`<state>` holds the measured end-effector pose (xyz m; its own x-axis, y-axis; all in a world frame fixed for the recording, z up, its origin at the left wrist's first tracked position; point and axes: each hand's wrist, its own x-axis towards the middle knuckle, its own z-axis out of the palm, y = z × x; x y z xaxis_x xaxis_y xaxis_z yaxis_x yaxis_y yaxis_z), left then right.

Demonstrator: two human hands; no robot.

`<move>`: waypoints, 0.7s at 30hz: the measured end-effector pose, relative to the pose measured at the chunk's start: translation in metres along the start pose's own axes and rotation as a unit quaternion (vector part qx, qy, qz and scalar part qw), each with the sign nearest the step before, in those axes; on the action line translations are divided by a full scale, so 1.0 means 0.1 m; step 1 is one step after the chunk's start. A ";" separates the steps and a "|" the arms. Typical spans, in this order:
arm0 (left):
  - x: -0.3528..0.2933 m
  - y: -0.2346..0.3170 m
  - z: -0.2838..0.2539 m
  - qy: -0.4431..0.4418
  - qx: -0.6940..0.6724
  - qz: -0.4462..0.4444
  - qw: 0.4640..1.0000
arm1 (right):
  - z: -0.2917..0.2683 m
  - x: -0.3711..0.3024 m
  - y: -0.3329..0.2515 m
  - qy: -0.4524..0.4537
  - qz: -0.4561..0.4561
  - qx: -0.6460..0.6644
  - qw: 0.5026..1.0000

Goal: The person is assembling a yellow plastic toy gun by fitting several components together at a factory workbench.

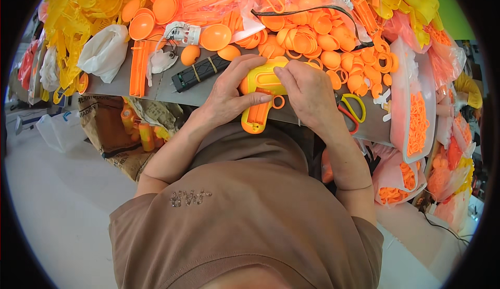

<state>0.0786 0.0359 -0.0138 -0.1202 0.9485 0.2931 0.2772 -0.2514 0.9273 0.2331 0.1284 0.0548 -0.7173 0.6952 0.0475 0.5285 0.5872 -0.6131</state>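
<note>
**A:** State the largest item.
**B:** The grey flat-topped worktable [115, 88]. It spans the upper part of the view, and its near edge runs in front of the person.

**A:** Next, the bulk stock.
**B:** A heap of orange plastic round cups and rings [299, 36] covers the table beyond the hands. A heap of yellow plastic moulded parts [91, 15] occupies the far left.

**A:** Containers, in descending size?
**B:** A brown printed paper sack [104, 127] stands open below the table edge at left, with orange and yellow parts inside. A translucent plastic rectangular bin [400, 75] at right holds small orange pieces. A crumpled white plastic bag [105, 53] lies at left on the table.

**A:** Locate the workpiece.
**B:** The yellow-and-orange plastic pistol-shaped shell [260, 80] is between both hands at the near table edge, its handle directed toward the person.

**A:** Finger state?
**B:** The left hand [232, 88] grasps the shell: fingers over the far side, thumb across the near side above the handle. The right hand [310, 91] grips the opposite end, thumb pressed against the yellow face; its other fingertips are partly hidden.

**A:** Remaining small items?
**B:** A black oblong box with tan bands [200, 72] lies left of the shell. Scissors with yellow and red loop handles [363, 109] lie right of the right hand. Smallest: an orange plastic ring [274, 102] beside the shell's handle; whether it is attached cannot be determined.
</note>
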 end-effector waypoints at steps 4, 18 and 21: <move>0.00 0.01 -0.02 0.003 0.014 0.031 0.999 | 0.01 0.00 -0.04 0.024 -0.020 -0.084 0.996; 0.02 -0.03 0.07 0.033 0.005 -0.009 0.999 | 0.03 -0.16 -0.07 0.073 -0.055 -0.146 0.985; 0.01 -0.02 0.02 0.011 0.010 -0.017 1.000 | -0.06 -0.31 0.02 0.110 0.014 0.079 0.991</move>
<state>0.0797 0.0379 -0.0159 -0.1508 0.9517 0.2676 0.2919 -0.2157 0.9318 0.2588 0.1105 0.0571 -0.5775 0.7941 0.1897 0.4567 0.5068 -0.7311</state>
